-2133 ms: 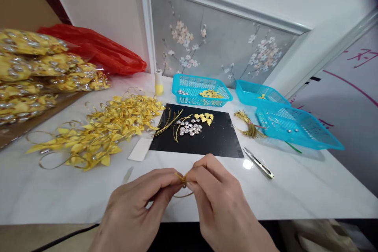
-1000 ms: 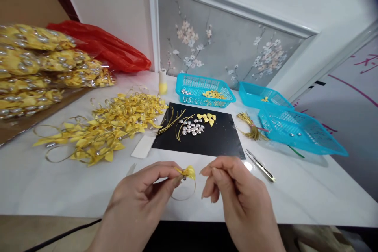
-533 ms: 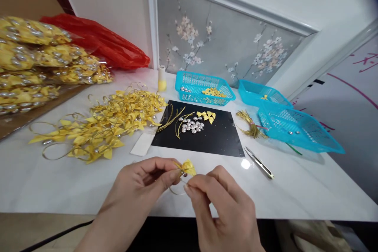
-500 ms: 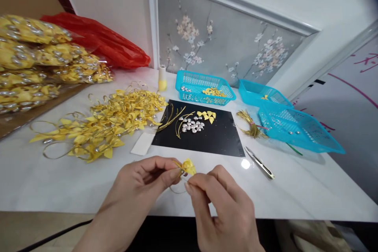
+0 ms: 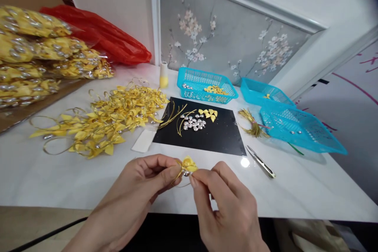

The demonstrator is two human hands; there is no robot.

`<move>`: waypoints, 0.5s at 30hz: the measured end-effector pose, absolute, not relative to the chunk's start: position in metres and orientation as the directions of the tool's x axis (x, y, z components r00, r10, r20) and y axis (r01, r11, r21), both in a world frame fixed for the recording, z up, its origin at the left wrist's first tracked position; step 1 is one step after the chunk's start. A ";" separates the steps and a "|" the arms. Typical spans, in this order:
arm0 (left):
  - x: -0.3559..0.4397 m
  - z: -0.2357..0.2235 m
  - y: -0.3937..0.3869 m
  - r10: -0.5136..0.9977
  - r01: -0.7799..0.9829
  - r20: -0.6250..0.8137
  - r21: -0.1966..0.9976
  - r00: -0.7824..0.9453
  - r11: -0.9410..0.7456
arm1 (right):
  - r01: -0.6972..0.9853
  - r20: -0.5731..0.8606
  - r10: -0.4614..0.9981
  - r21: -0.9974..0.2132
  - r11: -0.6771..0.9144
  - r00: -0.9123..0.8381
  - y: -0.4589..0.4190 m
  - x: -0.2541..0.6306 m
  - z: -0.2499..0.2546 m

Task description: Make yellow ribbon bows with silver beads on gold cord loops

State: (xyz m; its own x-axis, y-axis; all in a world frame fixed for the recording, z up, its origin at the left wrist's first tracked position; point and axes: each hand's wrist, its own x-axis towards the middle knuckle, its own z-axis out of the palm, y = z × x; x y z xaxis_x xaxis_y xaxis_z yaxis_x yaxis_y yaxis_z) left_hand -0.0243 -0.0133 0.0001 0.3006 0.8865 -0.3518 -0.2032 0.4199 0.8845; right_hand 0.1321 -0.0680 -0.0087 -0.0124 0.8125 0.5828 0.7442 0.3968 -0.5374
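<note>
Between my hands, above the table's near edge, is a small yellow flower [image 5: 188, 163] with a silver bead [image 5: 186, 173] just under its petals. My left hand [image 5: 147, 179] pinches the flower's left side and its gold cord between thumb and forefinger. Thumb and forefinger of my right hand [image 5: 227, 201] are closed at the right side, by the bead and petals; a thin loop of cord [image 5: 183, 185] hangs below. On a black mat [image 5: 201, 145] beyond my hands lie several silver beads [image 5: 195, 123], yellow petal pieces [image 5: 209, 114] and gold cords [image 5: 173, 117].
Finished-looking yellow flower sprigs [image 5: 118, 118] are heaped at left, near bagged ones [image 5: 32, 55]. Blue baskets [image 5: 206, 78] stand at the back and a blue tray [image 5: 310, 136] at right. Tweezers [image 5: 261, 162], a cord bundle [image 5: 253, 124] and a yellow-white cylinder [image 5: 163, 75] lie or stand about.
My right hand has shifted slightly right and up to the flower's side. The silver bead shows more fully beneath the petals now. The whole view has tilted a little.
</note>
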 end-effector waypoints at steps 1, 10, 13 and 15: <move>-0.024 0.001 -0.013 0.886 -0.196 -0.354 0.886 0.301 0.420 | 0.741 0.582 0.813 -0.538 0.401 -0.017 -0.068 0.132 -0.009; -0.022 -0.001 -0.013 0.920 -0.064 -0.289 0.947 0.264 0.315 | 0.724 0.555 0.832 -0.571 0.386 -0.006 -0.066 0.131 -0.007; -0.022 -0.003 -0.013 0.937 -0.016 -0.233 0.969 0.258 0.246 | 0.718 0.523 0.852 -0.585 0.377 -0.022 -0.067 0.133 -0.007; -0.023 -0.003 -0.013 0.943 -0.001 -0.201 0.978 0.266 0.209 | 0.708 0.505 0.863 -0.604 0.367 -0.016 -0.067 0.135 -0.008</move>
State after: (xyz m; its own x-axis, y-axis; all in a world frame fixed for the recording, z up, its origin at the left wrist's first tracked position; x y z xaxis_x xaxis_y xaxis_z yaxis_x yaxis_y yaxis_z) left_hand -0.0230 -0.0131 -0.0032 0.2660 0.9427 -0.2015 -0.0012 0.2094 0.9778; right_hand 0.1347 -0.0674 -0.0077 -0.0159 0.8630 0.5050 0.7076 0.3666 -0.6041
